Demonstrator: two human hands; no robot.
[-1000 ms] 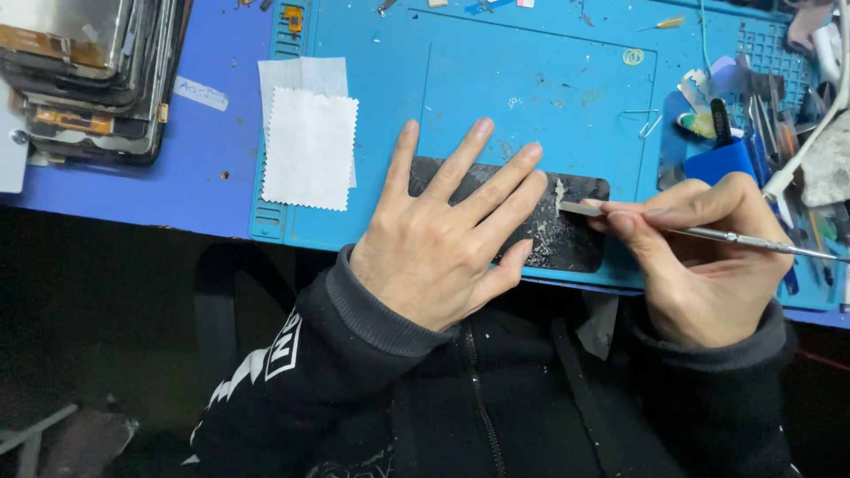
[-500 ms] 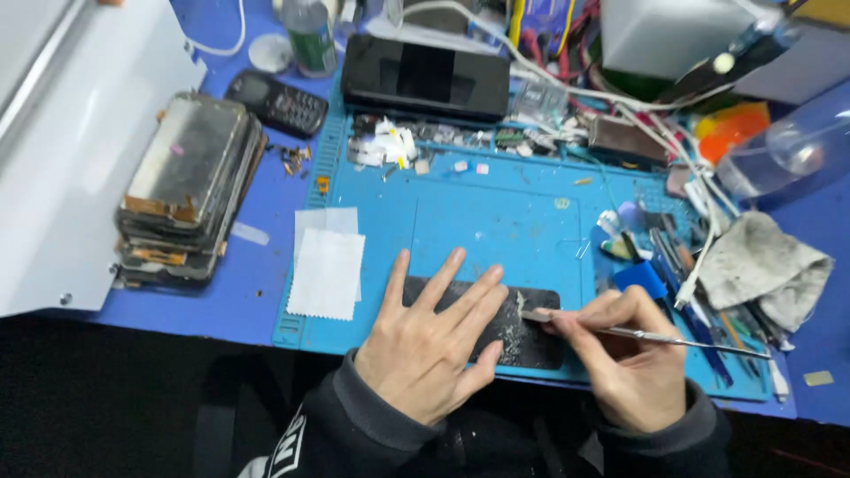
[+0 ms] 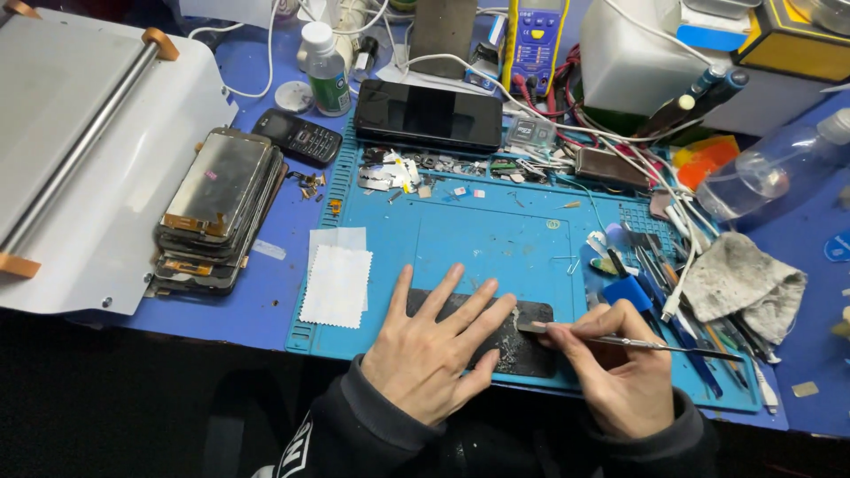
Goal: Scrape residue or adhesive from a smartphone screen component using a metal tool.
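While the left hand [image 3: 431,352] lies flat with fingers spread, pressing down the dark phone panel [image 3: 522,341] at the near edge of the blue work mat [image 3: 482,239], the right hand [image 3: 620,376] is clamped around a thin metal scraper [image 3: 637,342], its tip touching the panel's right end. Pale residue shows on the panel beside the tip.

Compared with a second ago, both hands and the panel keep the same arrangement; only the view has lifted, bringing the far side of the table [image 3: 266,310] into sight. Judgement: scraping continues at the same spot and the panel is not yet clean.

Count:
- one panel under work
- one scraper in hand
- one stack of phone screens [image 3: 217,208] left of the mat, number of layers unclear
- two white wipes [image 3: 336,281], overlapping
- one keypad phone [image 3: 299,137]
- one black smartphone [image 3: 429,115], face up
- one small white bottle [image 3: 326,81]
- one clear plastic bottle [image 3: 770,173], lying down
- one grey rag [image 3: 744,283]
- one multimeter [image 3: 536,40]
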